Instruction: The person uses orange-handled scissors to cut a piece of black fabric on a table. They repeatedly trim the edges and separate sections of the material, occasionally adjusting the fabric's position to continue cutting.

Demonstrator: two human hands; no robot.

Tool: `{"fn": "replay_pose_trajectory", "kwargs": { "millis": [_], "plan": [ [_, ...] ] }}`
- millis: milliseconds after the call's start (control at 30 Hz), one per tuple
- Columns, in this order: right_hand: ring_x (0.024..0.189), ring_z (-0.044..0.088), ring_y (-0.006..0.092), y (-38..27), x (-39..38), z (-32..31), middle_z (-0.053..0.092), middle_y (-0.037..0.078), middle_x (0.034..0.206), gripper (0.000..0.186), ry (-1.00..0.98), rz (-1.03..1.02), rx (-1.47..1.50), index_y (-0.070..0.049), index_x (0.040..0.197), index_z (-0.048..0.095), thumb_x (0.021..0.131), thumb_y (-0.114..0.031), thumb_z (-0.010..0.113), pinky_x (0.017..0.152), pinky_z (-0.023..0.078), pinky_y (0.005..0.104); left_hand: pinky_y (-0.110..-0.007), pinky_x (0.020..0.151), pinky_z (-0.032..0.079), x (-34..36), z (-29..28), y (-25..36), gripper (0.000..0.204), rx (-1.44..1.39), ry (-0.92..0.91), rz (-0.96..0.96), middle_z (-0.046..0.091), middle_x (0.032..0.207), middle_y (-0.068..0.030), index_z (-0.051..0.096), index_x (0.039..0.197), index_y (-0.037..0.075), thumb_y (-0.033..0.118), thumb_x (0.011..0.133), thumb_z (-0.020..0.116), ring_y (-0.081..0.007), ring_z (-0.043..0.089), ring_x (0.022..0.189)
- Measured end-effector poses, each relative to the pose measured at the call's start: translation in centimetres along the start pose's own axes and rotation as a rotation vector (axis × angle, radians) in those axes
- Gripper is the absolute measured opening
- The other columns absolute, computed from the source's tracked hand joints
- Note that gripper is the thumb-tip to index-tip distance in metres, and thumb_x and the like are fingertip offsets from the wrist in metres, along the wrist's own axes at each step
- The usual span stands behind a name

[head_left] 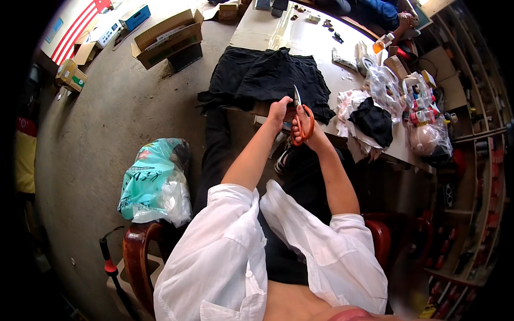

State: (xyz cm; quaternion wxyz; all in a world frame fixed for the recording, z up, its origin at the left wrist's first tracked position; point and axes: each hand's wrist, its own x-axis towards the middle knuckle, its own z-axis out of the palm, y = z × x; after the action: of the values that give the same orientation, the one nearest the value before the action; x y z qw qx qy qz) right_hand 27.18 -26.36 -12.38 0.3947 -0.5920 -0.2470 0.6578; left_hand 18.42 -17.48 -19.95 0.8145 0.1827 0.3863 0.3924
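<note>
A pair of scissors [303,124] with orange handles is in my right hand [306,128], its fingers wrapped round the loops. The blades point up and away over the near edge of a black cloth [257,72]. This cloth is spread over the table's left corner and hangs down at the front. My left hand [278,112] is closed at the cloth's near edge, just left of the blades, with the thumb on top. It pinches the cloth there, though most of its fingers are hidden.
On the white table [316,40] lie small dark parts, plastic bags, white cloth [352,101] and a smaller black cloth [373,122]. Another person's hand [408,21] shows at the far right. A green plastic bag [150,176] sits at my left, cardboard boxes [168,40] beyond. Shelves line the right.
</note>
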Motion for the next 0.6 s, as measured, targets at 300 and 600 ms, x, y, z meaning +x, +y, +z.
{"fn": "replay_pose_trajectory", "kwargs": {
  "millis": [300,600],
  "plan": [
    [0.050,0.043,0.0084,0.7,0.3,0.0,0.041,-0.002,0.062,0.056,-0.022,-0.004,-0.007,-0.009,0.078,0.047,0.079,-0.065,0.055,0.045,0.038,0.0203,-0.033,0.056,0.051,0.9,0.1,-0.1,0.030,0.078,0.122,-0.043,0.062,0.074,-0.0079,0.060,0.079,0.004,0.033,0.088,0.057,-0.0202,0.060,0.060],
    [0.051,0.043,0.0095,2.3,1.5,0.9,0.042,0.000,0.063,0.057,-0.047,-0.023,0.103,-0.009,0.076,0.047,0.081,-0.065,0.051,0.046,0.039,0.0219,-0.039,0.076,0.049,1.0,-0.9,0.8,0.039,-0.182,-0.171,-0.177,0.064,0.098,-0.0157,0.052,0.105,-0.001,0.033,0.096,0.035,-0.0265,0.060,0.087]
  ]
}}
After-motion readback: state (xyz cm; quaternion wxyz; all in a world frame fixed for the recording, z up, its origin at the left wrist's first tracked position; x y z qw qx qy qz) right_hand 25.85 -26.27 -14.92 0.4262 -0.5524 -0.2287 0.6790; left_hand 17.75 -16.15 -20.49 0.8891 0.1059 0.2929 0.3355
